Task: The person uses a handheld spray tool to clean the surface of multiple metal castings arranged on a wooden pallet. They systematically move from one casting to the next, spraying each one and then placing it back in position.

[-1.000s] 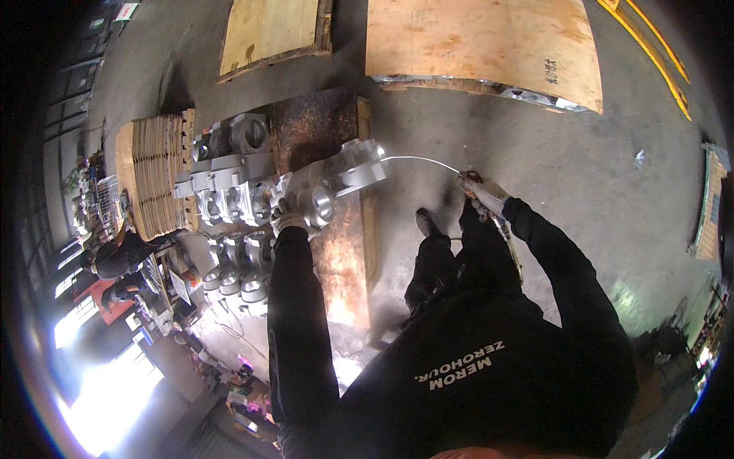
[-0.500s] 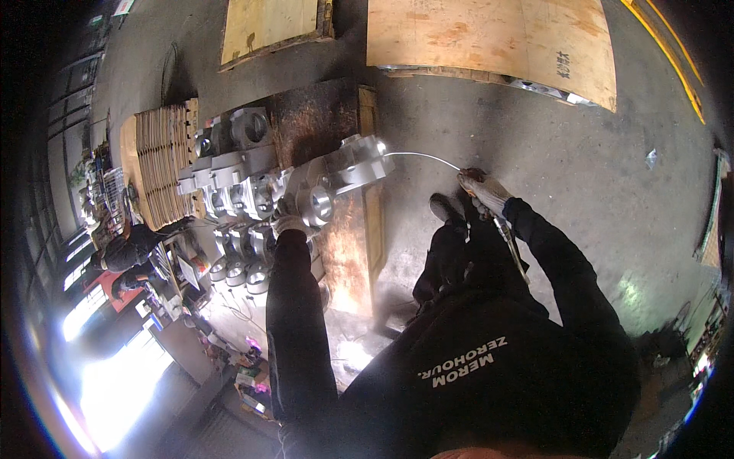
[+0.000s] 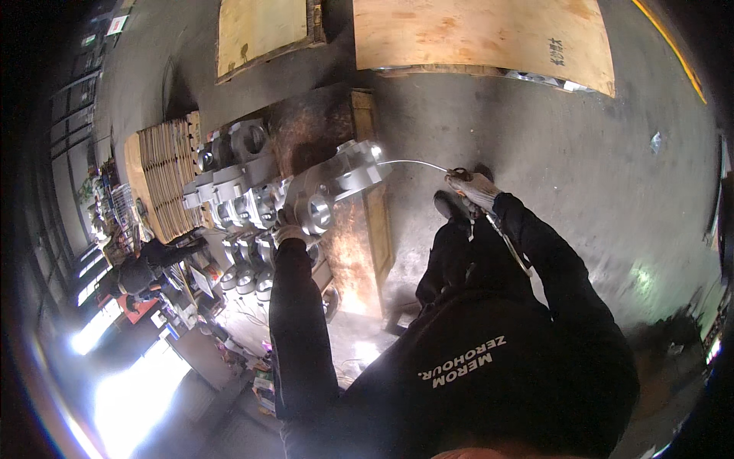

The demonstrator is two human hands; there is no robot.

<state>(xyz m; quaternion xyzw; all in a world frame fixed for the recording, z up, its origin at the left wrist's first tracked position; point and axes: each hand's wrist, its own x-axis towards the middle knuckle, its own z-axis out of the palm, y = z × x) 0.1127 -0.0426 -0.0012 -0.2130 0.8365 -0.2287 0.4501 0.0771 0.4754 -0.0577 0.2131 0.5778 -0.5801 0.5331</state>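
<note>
My left hand, in a pale glove, grips a large grey metal casting at its near end, beside a round bore. The casting lies across a wooden board on the bench, its far right end sticking out past the board's edge. My right hand, also gloved, is closed round an air blow gun with a long, thin, bent nozzle. The nozzle's tip reaches to the right end of the casting, at a bright opening. A hose hangs from below my right hand.
Several similar castings stand in rows left of my left hand. Beyond them is a stack of cardboard sheets. Wooden crates stand ahead on the concrete floor. Another person is at a cluttered workbench far left.
The view has shifted slightly. The nozzle stays at the casting's right end, and both hands keep their holds. The right hand sits slightly closer to the casting.
</note>
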